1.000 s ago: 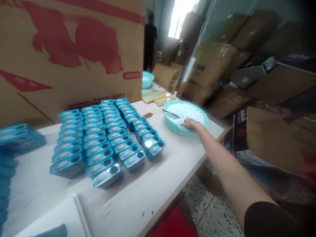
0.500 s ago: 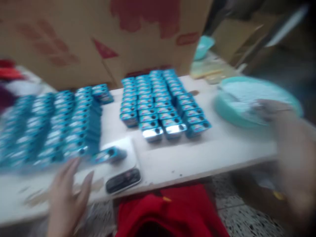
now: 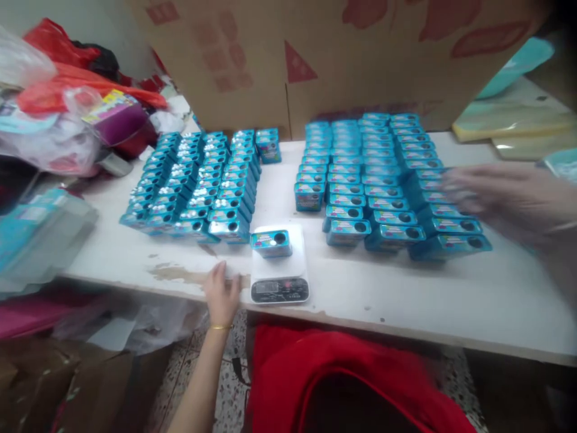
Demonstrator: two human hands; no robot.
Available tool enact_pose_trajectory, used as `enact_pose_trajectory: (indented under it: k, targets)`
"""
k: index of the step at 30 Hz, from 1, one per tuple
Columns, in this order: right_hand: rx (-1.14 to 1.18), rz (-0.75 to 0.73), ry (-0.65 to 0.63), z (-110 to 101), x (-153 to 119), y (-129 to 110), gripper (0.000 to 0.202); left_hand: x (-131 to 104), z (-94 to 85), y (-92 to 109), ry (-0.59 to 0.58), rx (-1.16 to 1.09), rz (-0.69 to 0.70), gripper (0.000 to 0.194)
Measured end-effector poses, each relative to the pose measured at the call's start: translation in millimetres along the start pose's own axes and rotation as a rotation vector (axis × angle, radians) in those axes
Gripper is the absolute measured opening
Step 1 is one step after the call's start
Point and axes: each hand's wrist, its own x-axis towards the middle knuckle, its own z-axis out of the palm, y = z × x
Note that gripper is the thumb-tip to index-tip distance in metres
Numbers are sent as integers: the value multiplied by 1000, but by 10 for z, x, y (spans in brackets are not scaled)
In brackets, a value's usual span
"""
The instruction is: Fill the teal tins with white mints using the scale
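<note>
A small blue box (image 3: 271, 243) with a dark round hole in its top stands on a white kitchen scale (image 3: 279, 264). Left of the scale, my left hand (image 3: 222, 293) rests at the table edge, fingers apart and holding nothing. My right hand (image 3: 491, 192) is blurred above the right end of the right-hand group of blue boxes (image 3: 390, 218); whatever its fingers hold, if anything, cannot be made out. Another group of blue boxes (image 3: 193, 186) stands in rows at the left, several with white pieces at their holes.
A big cardboard carton (image 3: 252, 66) stands behind the boxes. Plastic bags (image 3: 90, 90) and a purple container (image 3: 121, 123) are piled at the back left. Flat blue packs (image 3: 40, 234) lie at the far left. A turquoise bowl (image 3: 518, 66) is at the back right.
The view has swung left. My right hand has come away from the turquoise basin of white material to above the right-hand boxes. My left hand is now beside the scale.
</note>
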Motion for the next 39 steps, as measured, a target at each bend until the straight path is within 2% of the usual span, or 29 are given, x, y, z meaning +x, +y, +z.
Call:
enact_pose_trajectory:
  k: [2, 4, 6, 8, 11, 14, 17, 21, 24, 26, 28, 30, 33, 35, 36, 39]
  targets:
    - [17, 69, -196, 491, -29, -220, 18, -22, 22, 0, 38, 14, -17, 49]
    - [-41, 1, -414, 1050, -52, -430, 20, -32, 17, 6, 71, 17, -20, 50]
    - [-167, -85, -511, 1534, -73, -585, 14, -39, 6, 4, 95, 17, -7, 47]
    - [-309, -239, -553, 1868, -85, -665, 9, -43, -1, -5, 108, 15, 8, 43]
    - [-509, -423, -583, 2107, -79, -678, 11, -42, -5, -17, 118, 6, 18, 39]
    - [-637, -488, -612, 2175, -64, -652, 12, -42, -5, -27, 122, -2, 19, 39]
    - [-670, -508, -623, 2189, -65, -643, 15, -48, 1, -35, 125, -10, 20, 39]
    - [-655, -529, -641, 2192, -83, -666, 17, -53, 7, -31, 120, -14, 4, 39]
    - [-553, -517, -608, 2172, -79, -701, 16, -55, 4, -20, 114, -6, -2, 39]
    - [-370, -373, -582, 2129, -64, -710, 11, -58, 5, -17, 107, -7, -7, 39]
    - [-74, -113, -562, 2054, -48, -682, 6, -63, 10, -19, 100, -12, -14, 39]
    - [238, 167, -524, 1950, -42, -609, 14, -69, 17, -25, 93, -19, -20, 39]
    - [480, 445, -468, 1777, -75, -445, 13, -77, 27, -32, 79, -32, -27, 39]
    - [486, 523, -478, 1683, -115, -344, 7, -81, 31, -35, 73, -39, -28, 40]
    - [470, 530, -489, 1649, -136, -306, 10, -82, 32, -35, 71, -40, -28, 40]
    - [388, 467, -516, 1611, -177, -267, 16, -81, 30, -33, 74, -34, -26, 40]
